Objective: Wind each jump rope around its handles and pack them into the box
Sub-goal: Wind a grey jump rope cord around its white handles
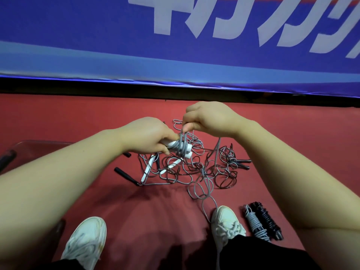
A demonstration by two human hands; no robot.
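Hands: 2, both raised over the red floor, close together but not touching.
Left hand: fingers curled around 1 pair of white handles held side by side, their free ends pointing right.
Right hand: just above and right of the left hand, thumb and fingertips pinching the grey rope right over the handles.
Grey rope: several turns already lie around the 2 held handles. From the right hand it drops to the floor and ends in loose loops in front of the right shoe.
Tangled pile: directly below both hands, grey and dark ropes knotted together. The number of ropes cannot be told.
Loose handles in the pile: 2 white near its left side, and at least 4 black at its left and right edges.
Wound ropes: 2, lying side by side on the floor just right of the right shoe, 1 grey bundle and 1 black bundle, well apart from the hands.
Clear box: 1, at far left, partly hidden behind the left forearm. Its contents cannot be seen.
Shoes: 2, white, the left shoe at the bottom edge.
Banner: 1, blue with large white characters, across the top beyond the floor.
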